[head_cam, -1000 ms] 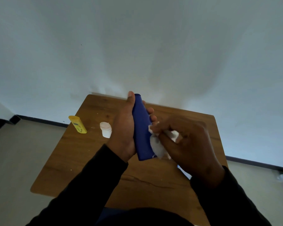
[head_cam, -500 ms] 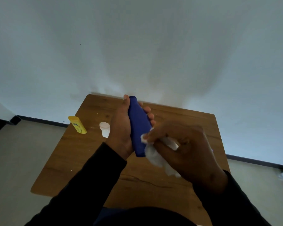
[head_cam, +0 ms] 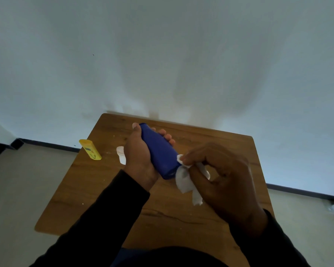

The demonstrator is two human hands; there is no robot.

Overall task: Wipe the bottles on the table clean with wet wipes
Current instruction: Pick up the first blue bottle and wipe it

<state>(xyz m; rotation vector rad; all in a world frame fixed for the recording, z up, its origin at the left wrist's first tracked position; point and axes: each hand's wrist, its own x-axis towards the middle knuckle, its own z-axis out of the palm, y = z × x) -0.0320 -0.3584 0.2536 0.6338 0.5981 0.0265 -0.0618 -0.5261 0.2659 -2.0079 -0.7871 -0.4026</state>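
We grip the blue bottle (head_cam: pixel 159 151) w/ left hand (head_cam: pixel 138 155) above table (head_cam: pixel 210 214) center; right hand (head_cam: pixel 220 174) pinches wet wipe (head_cam: pixel 183 180) at its near end. Wipe's thin hold may slip off.

Left hand (head_cam: pixel 138 157) grips tilted dark blue plastic bottle (head_cam: pixel 158 151) above wooden bench (head_cam: pixel 229 143); right hand (head_cam: pixel 226 182) pinches crumpled white wet wipe (head_cam: pixel 183 180) against its lower end. Yellow bottle (head_cam: pixel 90 149) at 9 o'clock.

Left hand (head_cam: pixel 138 151) wrapped around blue bottle (head_cam: pixel 159 151), thumb along its top, right hand (head_cam: pixel 222 174) beside it pinched white wipe (head_cam: pixel 185 178), dark-sleeved forearms converged.
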